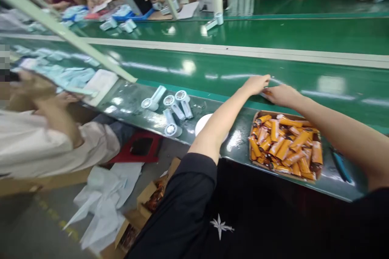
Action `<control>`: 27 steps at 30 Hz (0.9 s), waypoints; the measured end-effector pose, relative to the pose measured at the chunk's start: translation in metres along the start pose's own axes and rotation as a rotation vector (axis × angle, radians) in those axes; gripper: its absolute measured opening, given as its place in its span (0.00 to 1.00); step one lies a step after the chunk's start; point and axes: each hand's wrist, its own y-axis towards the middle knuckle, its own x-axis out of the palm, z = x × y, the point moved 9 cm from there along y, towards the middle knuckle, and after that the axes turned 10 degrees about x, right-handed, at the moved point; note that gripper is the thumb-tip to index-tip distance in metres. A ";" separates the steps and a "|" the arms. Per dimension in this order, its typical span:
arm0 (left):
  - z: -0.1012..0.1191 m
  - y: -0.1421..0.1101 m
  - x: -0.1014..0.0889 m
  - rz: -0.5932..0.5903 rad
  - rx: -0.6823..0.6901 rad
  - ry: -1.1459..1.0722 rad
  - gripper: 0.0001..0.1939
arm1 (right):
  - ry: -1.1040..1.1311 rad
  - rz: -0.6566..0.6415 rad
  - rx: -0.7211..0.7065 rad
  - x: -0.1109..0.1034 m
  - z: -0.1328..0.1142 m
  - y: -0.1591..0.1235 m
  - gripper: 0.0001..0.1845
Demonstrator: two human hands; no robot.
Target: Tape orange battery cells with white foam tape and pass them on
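Note:
My left hand and my right hand meet over the near edge of the green conveyor belt, fingers pinched together. Between them is a small item, mostly hidden by the fingers; I cannot make out its kind. Below my right forearm, a shallow cardboard box is filled with orange-wrapped cylinders that look like battery packs. A round white object lies partly behind my left forearm. Left of it lie several pale-blue devices, each with a round head and a handle.
A blue-handled tool lies right of the box. A slanted pale post crosses the left side. A person in a light shirt sits at left near a red stool. Other people work across the belt. Open cartons stand on the floor.

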 end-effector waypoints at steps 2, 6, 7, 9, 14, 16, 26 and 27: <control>-0.002 0.004 0.007 -0.013 -0.009 -0.063 0.17 | -0.057 -0.059 0.002 -0.002 -0.013 0.000 0.22; -0.001 0.013 0.002 -0.004 -0.067 -0.127 0.22 | -0.124 -0.142 0.023 -0.023 0.001 0.004 0.26; 0.002 0.011 -0.002 0.003 -0.083 -0.136 0.23 | -0.118 -0.127 0.022 -0.034 0.011 0.001 0.27; 0.009 -0.008 -0.014 0.046 -0.095 -0.156 0.26 | -0.079 -0.044 0.030 -0.056 0.039 -0.013 0.28; 0.012 -0.152 -0.017 0.179 0.035 -0.178 0.24 | 0.115 0.065 0.125 -0.066 0.123 -0.087 0.29; 0.001 -0.229 0.009 0.077 0.075 -0.164 0.24 | 0.182 0.037 0.192 -0.051 0.146 -0.116 0.29; -0.080 -0.345 0.101 -0.099 -0.034 0.098 0.37 | 0.466 0.179 0.446 -0.048 0.137 -0.153 0.27; -0.085 -0.339 0.103 -0.093 -0.008 0.098 0.37 | 0.503 0.211 0.442 -0.052 0.136 -0.152 0.25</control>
